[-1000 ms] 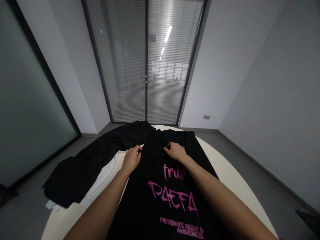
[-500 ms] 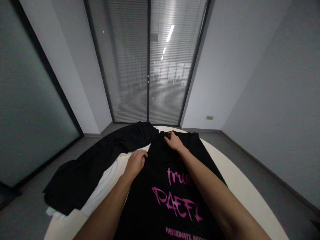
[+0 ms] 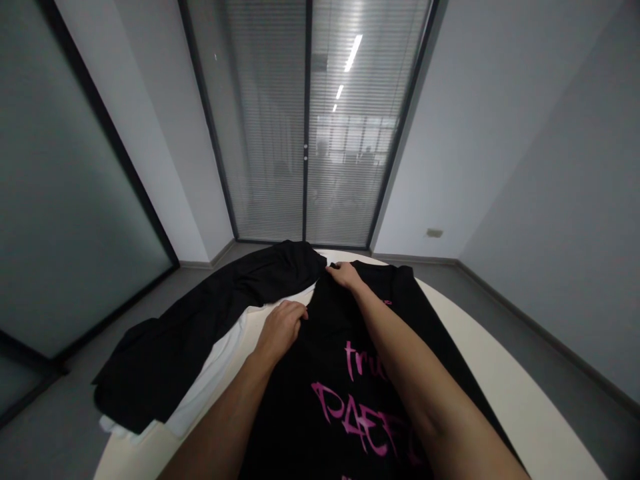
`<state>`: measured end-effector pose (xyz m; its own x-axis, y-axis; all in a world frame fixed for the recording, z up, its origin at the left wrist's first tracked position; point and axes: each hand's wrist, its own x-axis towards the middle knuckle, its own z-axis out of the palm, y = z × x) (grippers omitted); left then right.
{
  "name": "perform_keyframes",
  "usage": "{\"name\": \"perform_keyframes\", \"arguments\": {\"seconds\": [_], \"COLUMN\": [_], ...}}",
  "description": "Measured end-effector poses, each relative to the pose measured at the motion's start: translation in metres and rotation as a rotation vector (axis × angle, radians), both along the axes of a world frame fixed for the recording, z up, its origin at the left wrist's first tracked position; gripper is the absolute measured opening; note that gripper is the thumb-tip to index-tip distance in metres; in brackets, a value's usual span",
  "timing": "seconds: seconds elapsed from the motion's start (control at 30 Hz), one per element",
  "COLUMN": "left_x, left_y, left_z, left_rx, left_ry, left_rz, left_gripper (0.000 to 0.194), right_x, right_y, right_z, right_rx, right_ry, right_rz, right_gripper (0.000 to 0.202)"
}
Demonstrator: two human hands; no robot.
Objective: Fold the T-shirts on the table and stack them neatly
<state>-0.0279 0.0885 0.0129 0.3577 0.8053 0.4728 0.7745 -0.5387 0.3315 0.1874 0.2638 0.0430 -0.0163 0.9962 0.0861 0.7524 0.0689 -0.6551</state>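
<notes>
A black T-shirt (image 3: 295, 407) with pink lettering lies spread over the table, its far end away from me. My left hand (image 3: 285, 328) has its fingers curled onto the shirt's left edge, gripping the cloth there. Farther off, my right hand (image 3: 344, 275) pinches the fabric at the shirt's far left corner. My right forearm crosses over the shirt and covers part of the print. Left of the shirt lies a dark garment (image 3: 195, 333), on top of a white cloth (image 3: 215, 373).
The pale round table (image 3: 505, 373) shows its rim on the right and at the lower left. Beyond it stands a glass door (image 3: 270, 167) with blinds. A wall socket (image 3: 434, 233) sits low on the right wall.
My right hand has shifted left along the shirt's far end to its left corner. My left hand stays at the left edge. The whole view has swung slightly.
</notes>
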Motion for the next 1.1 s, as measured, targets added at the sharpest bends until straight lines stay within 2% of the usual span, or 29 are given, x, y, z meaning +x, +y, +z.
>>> {"name": "perform_keyframes", "arguments": {"seconds": [0.1, 0.17, 0.27, 0.33, 0.43, 0.5, 0.57, 0.6, 0.67, 0.73, 0.8, 0.97, 1.1], "left_x": [0.001, 0.001, 0.001, -0.001, -0.003, -0.004, -0.004, -0.004, -0.003, -0.004, -0.004, -0.002, 0.002], "left_y": [0.001, 0.001, 0.002, 0.002, 0.004, 0.006, 0.008, 0.009, 0.010, 0.012, 0.014, 0.023, 0.027], "left_z": [-0.003, -0.004, -0.006, -0.007, -0.009, -0.010, -0.011, -0.010, -0.010, -0.011, -0.012, -0.016, -0.013], "left_rx": [0.013, 0.021, 0.016, -0.006, -0.044, -0.062, -0.082, -0.093, -0.129, -0.171, -0.201, -0.242, -0.273], "left_ry": [-0.011, -0.028, -0.037, -0.029, -0.052, -0.083, -0.116, -0.140, -0.220, -0.328, -0.409, -0.540, -0.667], "left_rz": [0.071, 0.132, 0.223, 0.251, 0.248, 0.251, 0.254, 0.257, 0.272, 0.288, 0.289, 0.257, 0.284], "left_gripper": [0.031, 0.034, 0.039, 0.039, 0.037, 0.037, 0.036, 0.034, 0.031, 0.030, 0.028, 0.020, 0.019], "right_x": [-0.007, -0.011, -0.015, -0.015, -0.014, -0.016, -0.020, -0.022, -0.024, -0.024, -0.022, -0.010, -0.003], "right_y": [0.007, 0.012, 0.015, 0.010, -0.009, -0.025, -0.040, -0.047, -0.058, -0.069, -0.082, -0.126, -0.156], "right_z": [0.002, 0.002, -0.003, -0.009, -0.013, -0.011, -0.008, -0.006, -0.003, -0.002, 0.000, -0.001, -0.017], "right_rx": [0.057, 0.084, 0.086, 0.092, 0.165, 0.258, 0.339, 0.342, 0.270, 0.169, 0.139, 0.152, 0.121], "right_ry": [0.136, 0.215, 0.280, 0.234, -0.013, -0.160, -0.220, -0.237, -0.270, -0.310, -0.348, -0.363, -0.341], "right_rz": [0.046, 0.079, 0.142, 0.210, 0.220, 0.134, 0.070, 0.084, 0.209, 0.376, 0.463, 0.434, 0.454], "right_gripper": [0.038, 0.043, 0.067, 0.081, 0.081, 0.070, 0.054, 0.047, 0.039, 0.042, 0.051, 0.063, 0.062]}}
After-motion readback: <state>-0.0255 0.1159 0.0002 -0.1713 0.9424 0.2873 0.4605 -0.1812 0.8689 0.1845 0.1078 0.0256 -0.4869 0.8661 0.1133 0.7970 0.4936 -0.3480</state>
